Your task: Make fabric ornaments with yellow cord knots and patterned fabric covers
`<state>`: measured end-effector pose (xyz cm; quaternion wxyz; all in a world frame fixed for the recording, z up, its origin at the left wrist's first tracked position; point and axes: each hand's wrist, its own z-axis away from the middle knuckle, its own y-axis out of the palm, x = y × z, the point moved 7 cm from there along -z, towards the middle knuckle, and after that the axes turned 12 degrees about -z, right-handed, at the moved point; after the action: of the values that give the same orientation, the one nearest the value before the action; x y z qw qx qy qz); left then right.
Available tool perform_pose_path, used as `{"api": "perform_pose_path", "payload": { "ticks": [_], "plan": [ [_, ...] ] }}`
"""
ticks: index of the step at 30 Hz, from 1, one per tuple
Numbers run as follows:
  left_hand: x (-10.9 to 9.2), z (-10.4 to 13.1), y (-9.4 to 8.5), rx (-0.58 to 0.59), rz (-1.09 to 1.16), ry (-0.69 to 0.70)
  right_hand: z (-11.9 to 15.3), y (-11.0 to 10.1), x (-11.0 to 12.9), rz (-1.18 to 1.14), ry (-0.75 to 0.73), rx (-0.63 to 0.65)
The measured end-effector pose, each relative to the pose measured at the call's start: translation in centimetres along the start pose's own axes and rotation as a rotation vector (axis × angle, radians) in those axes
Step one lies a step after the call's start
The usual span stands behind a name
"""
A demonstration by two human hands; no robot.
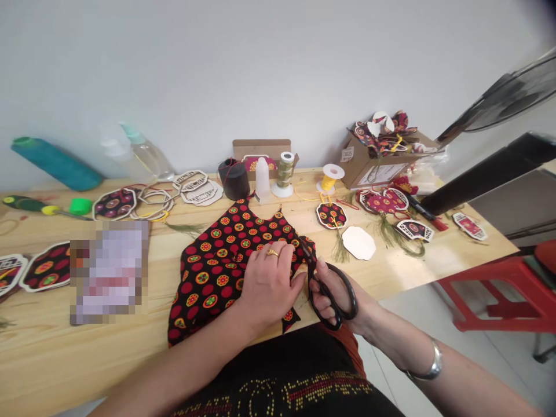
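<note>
A black fabric (217,255) printed with red dots and bright flowers lies spread on the wooden table. My left hand (271,278), with a gold ring, rests on its right part; the fingers curl down and hold the cloth, their tips partly hidden. In my right hand (332,292) are black-handled scissors (347,289), fingers through the loops. The blades point away from me and meet the cloth's right edge just beside my left hand. Part of the blades is covered by fabric. A narrow pointed strip of the same cloth hangs by the table's front edge.
Behind the cloth stand a black thread spool (234,179), a white bottle (262,182) and a yellow thread spool (329,180). Right of it lie a white octagonal plate (358,242) and patterned ornaments (331,215). A cardboard box (373,171), black post (486,174) and red stool (499,289) are further right.
</note>
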<state>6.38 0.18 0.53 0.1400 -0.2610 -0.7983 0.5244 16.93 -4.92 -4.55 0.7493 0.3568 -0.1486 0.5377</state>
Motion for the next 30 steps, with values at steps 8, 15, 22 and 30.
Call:
{"api": "perform_pose_path", "payload": {
  "ticks": [8, 15, 22, 30],
  "plan": [
    [-0.1, -0.4, 0.5, 0.039, -0.087, -0.012, 0.4, 0.7, -0.1, 0.061, -0.011, -0.012],
    [-0.4, -0.7, 0.6, 0.061, -0.086, 0.039, 0.2, 0.9, -0.2, 0.025, -0.01, -0.012],
    [0.0, -0.5, 0.5, 0.0, -0.035, 0.023, -0.5, 0.7, -0.2, -0.034, 0.027, 0.039],
    [0.0, -0.3, 0.2, -0.039, -0.012, 0.01, -0.5, 0.9, 0.2, -0.028, 0.008, 0.129]
  ]
}}
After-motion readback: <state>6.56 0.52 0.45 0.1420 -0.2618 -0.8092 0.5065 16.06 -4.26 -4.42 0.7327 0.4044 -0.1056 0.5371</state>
